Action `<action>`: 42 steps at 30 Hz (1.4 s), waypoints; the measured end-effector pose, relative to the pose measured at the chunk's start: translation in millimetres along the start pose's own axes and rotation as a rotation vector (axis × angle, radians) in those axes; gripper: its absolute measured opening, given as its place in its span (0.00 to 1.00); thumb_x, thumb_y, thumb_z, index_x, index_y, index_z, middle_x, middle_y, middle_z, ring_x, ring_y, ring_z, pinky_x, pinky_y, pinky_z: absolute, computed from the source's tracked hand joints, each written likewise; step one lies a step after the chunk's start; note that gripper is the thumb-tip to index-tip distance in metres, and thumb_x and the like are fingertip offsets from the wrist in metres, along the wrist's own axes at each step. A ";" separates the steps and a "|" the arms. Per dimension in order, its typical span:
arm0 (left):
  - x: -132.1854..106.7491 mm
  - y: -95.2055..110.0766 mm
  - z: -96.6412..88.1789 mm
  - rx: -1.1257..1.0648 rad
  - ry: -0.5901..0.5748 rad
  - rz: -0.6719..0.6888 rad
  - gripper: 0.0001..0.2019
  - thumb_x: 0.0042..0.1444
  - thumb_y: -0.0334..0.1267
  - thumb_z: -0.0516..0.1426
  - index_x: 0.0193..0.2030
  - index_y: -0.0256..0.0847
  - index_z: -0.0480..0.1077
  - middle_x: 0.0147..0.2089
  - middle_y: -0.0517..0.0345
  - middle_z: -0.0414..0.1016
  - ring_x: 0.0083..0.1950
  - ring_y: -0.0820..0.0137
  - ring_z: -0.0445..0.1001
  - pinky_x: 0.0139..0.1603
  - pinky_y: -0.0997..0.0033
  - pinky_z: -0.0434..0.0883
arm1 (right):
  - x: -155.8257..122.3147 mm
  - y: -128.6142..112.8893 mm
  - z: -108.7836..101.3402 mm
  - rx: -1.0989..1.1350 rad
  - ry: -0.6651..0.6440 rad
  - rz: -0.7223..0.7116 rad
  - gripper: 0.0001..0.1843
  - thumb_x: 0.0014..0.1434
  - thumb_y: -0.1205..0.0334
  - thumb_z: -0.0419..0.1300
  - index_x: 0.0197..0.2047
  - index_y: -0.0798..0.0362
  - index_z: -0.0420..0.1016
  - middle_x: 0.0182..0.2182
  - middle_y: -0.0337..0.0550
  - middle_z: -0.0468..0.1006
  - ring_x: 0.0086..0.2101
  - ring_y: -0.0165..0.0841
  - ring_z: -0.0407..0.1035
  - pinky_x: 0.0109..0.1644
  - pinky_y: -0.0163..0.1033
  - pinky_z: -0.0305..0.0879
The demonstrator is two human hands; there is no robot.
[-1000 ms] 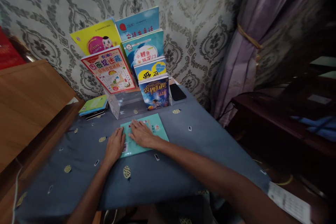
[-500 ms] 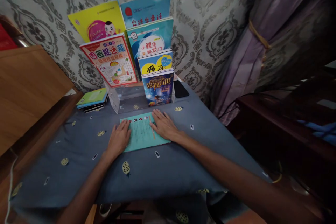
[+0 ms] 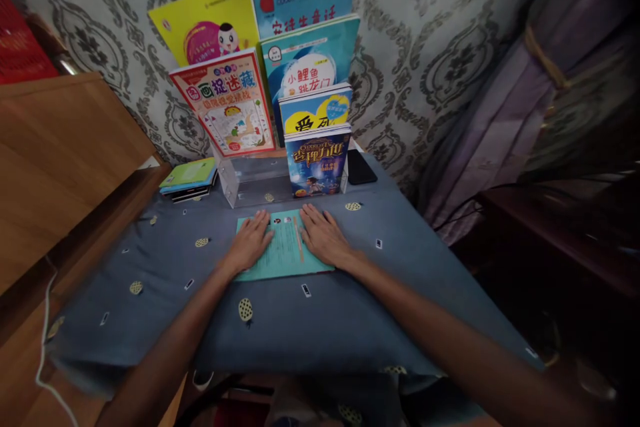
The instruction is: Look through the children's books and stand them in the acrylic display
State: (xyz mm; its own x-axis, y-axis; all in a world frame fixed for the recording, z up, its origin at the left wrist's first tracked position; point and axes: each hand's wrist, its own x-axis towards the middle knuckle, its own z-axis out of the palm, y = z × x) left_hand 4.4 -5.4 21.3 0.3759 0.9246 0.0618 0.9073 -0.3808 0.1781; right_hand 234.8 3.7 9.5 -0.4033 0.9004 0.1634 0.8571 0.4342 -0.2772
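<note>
A teal book [image 3: 285, 257] lies flat on the table, its printed cover facing up. My left hand [image 3: 250, 240] rests flat on the book's left part, fingers stretched out over its far left corner. On the right side of the same book lies my right hand [image 3: 324, 235], palm down with its fingers extended. Just beyond the book stands a clear acrylic stand [image 3: 257, 183]. It bears several upright books, with a dark blue book [image 3: 319, 163] in front and a red-bordered picture book [image 3: 230, 110] at the left.
A small stack of books [image 3: 190, 175] sits left of the stand. A black phone [image 3: 360, 167] lies to its right. The blue-grey tablecloth [image 3: 165, 320] has pineapple prints. At the left is a wooden cabinet [image 3: 60, 160]; a purple curtain [image 3: 500, 127] hangs at the right.
My left hand has slid inward and forward onto the book from its left edge. My right hand stays on the book's right side. The camera view has shifted slightly.
</note>
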 end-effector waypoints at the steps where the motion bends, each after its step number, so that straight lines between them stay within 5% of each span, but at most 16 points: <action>1: -3.6 -10.6 -2.6 -0.010 0.005 -0.037 0.29 0.70 0.45 0.41 0.72 0.32 0.54 0.75 0.41 0.50 0.77 0.59 0.47 0.74 0.50 0.49 | 0.3 1.0 1.1 0.002 0.000 -0.003 0.32 0.68 0.59 0.41 0.71 0.61 0.55 0.71 0.56 0.54 0.70 0.44 0.47 0.71 0.56 0.46; 10: -10.6 -61.9 -18.6 -0.498 0.009 -0.027 0.30 0.69 0.49 0.41 0.73 0.37 0.51 0.71 0.49 0.62 0.75 0.65 0.54 0.75 0.55 0.50 | 4.5 -8.2 -0.6 -0.090 -0.052 -0.035 0.31 0.70 0.58 0.39 0.71 0.61 0.57 0.71 0.57 0.55 0.70 0.45 0.47 0.72 0.61 0.39; 18: -13.0 -60.8 -28.2 -0.780 0.077 -0.160 0.33 0.69 0.54 0.39 0.74 0.36 0.45 0.66 0.46 0.69 0.74 0.65 0.56 0.74 0.55 0.48 | 35.7 -106.1 17.3 0.028 -0.176 -0.360 0.30 0.71 0.56 0.44 0.70 0.64 0.57 0.70 0.59 0.56 0.70 0.45 0.46 0.73 0.56 0.42; 24: -11.6 -63.0 -22.6 -0.793 0.099 -0.122 0.31 0.70 0.53 0.39 0.73 0.38 0.48 0.66 0.48 0.70 0.73 0.64 0.58 0.75 0.55 0.48 | -4.7 -143.9 32.4 0.089 -0.159 -0.665 0.30 0.71 0.52 0.46 0.69 0.63 0.60 0.69 0.58 0.58 0.70 0.43 0.46 0.73 0.55 0.43; 29: -13.0 -64.8 -13.1 -0.631 0.104 -0.018 0.31 0.69 0.52 0.41 0.72 0.36 0.49 0.67 0.45 0.68 0.72 0.62 0.60 0.73 0.56 0.52 | -22.8 -148.0 30.5 0.051 -0.154 -0.669 0.32 0.71 0.50 0.48 0.70 0.64 0.57 0.70 0.59 0.56 0.70 0.43 0.46 0.74 0.52 0.44; 34: -16.1 -64.6 -2.1 -0.335 0.071 0.044 0.30 0.68 0.51 0.42 0.72 0.39 0.53 0.73 0.46 0.58 0.75 0.61 0.54 0.74 0.51 0.45 | -33.9 -141.3 23.4 0.065 -0.153 -0.644 0.33 0.71 0.51 0.49 0.71 0.64 0.54 0.71 0.59 0.55 0.71 0.43 0.45 0.74 0.53 0.43; 42: -16.7 -61.5 -6.2 -0.202 0.009 0.053 0.28 0.69 0.50 0.39 0.70 0.43 0.57 0.75 0.52 0.53 0.77 0.64 0.47 0.74 0.50 0.46 | -46.3 -66.9 3.3 0.089 -0.175 -0.402 0.40 0.69 0.42 0.47 0.72 0.63 0.51 0.71 0.61 0.51 0.71 0.44 0.42 0.74 0.55 0.43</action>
State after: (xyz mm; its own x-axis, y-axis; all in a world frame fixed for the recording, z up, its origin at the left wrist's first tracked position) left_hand -58.9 2.6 15.4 0.4195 0.9038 0.0846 0.8298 -0.4196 0.3678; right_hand 195.1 -66.9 17.4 -0.7534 0.6476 0.1142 0.5936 0.7444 -0.3059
